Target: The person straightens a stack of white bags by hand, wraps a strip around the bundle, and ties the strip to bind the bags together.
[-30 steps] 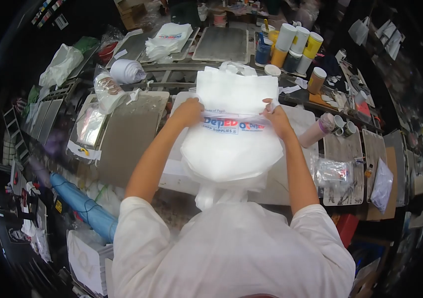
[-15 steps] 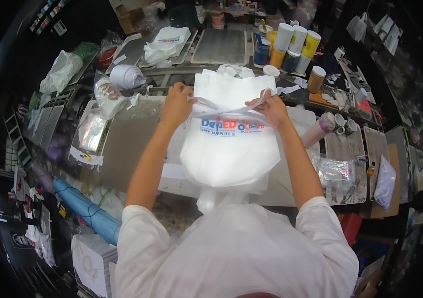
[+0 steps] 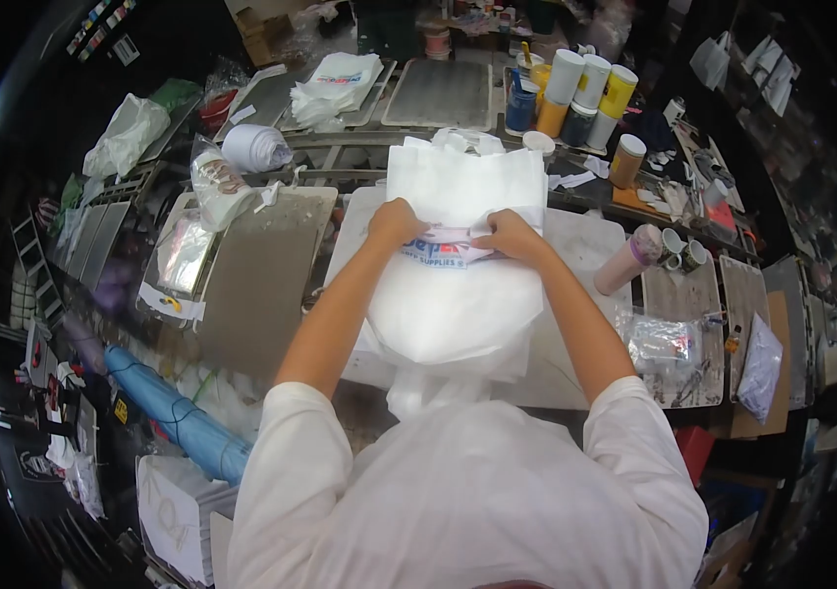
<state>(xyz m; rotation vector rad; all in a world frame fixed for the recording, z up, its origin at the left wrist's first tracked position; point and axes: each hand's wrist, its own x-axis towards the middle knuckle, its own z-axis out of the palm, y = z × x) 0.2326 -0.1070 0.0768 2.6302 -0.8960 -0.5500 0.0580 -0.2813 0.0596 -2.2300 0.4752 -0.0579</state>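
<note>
A stack of white bags (image 3: 458, 309) with blue and red print lies in front of me, its flat upper part spread over the board. My left hand (image 3: 399, 224) is closed on the white strap at the left of the print. On the right, my right hand (image 3: 513, 236) pinches the same pale strap, its thumb pointing inward. The strap runs between both hands just above the lettering, and part of the print is covered by my right hand.
Jars and bottles (image 3: 580, 93) stand at the back right. A pink roll (image 3: 629, 260) and patterned cups (image 3: 683, 252) are to the right. Another pile of printed bags (image 3: 335, 83) lies at the back. A white roll (image 3: 254, 147) and a wrapped bundle (image 3: 222, 191) are on the left.
Both hands have come closer together and lower onto the print. The strap, earlier raised and stretched wide above the lettering, now lies close against the bag.
</note>
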